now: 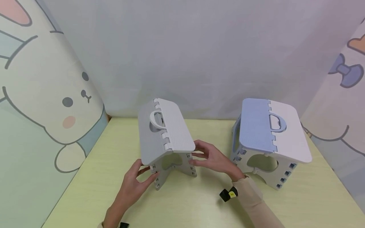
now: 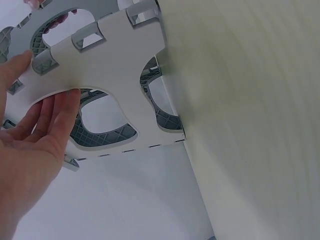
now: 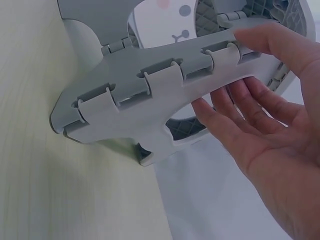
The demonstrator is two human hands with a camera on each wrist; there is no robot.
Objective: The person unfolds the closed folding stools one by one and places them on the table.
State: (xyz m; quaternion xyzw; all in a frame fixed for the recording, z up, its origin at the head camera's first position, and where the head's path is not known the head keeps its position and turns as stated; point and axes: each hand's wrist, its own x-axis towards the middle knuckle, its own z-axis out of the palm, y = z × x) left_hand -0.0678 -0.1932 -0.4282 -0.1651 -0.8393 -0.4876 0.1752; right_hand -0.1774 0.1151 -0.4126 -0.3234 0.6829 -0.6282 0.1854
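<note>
On the pale yellow-green counter (image 1: 199, 202), left of centre, stands the grey-and-white hinged plastic folding stool (image 1: 163, 133), seat tilted. Left hand (image 1: 134, 183) lies on its near leg panel, fingers (image 2: 55, 112) straight, thumb on the panel edge. Right hand (image 1: 212, 158) touches the other leg panel, fingers (image 3: 235, 120) extended flat, gripping nothing. Judged light, stiff, smooth moulded plastic; hinged, so panels may swing. Best hold: leg-panel edges or the seat's handle slot. A blue-and-white folding stool (image 1: 271, 133) stands well apart, right.

Head view looks down from above; both wrist views closely share the grey stool (image 1: 165, 139).
</note>
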